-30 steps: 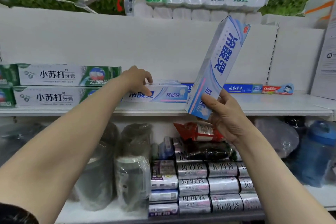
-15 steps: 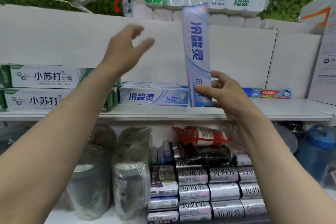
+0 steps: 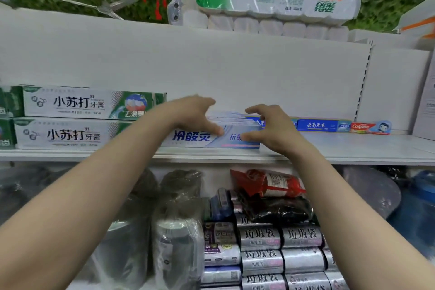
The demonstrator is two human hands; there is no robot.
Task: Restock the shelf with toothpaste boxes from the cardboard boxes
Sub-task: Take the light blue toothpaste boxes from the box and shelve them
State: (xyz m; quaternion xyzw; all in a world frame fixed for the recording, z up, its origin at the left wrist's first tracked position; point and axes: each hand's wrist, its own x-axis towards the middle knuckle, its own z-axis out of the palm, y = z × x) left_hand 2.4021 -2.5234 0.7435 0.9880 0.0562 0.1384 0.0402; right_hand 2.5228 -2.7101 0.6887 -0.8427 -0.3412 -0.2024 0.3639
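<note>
Placement seems the step in hand: the pale blue toothpaste boxes [image 3: 195, 140] lie flat on the shelf [image 3: 341, 147], just beside the green boxes [image 3: 70, 134]. The left hand [image 3: 195, 113] and right hand [image 3: 270, 129] are spread over them, thumbs on the front face, apparently squaring them. The next move likely calls for letting go and fetching another box; no cardboard box is in view.

Person, head view. Left forearm [image 3: 94, 186] and right forearm [image 3: 346, 214]: bare skin along the whole visible length, down to the frame edge. Left hand [image 3: 193, 114] and right hand [image 3: 273, 130]: bare too. Fingertips are slightly motion-blurred, so nail detail is not readable.
</note>
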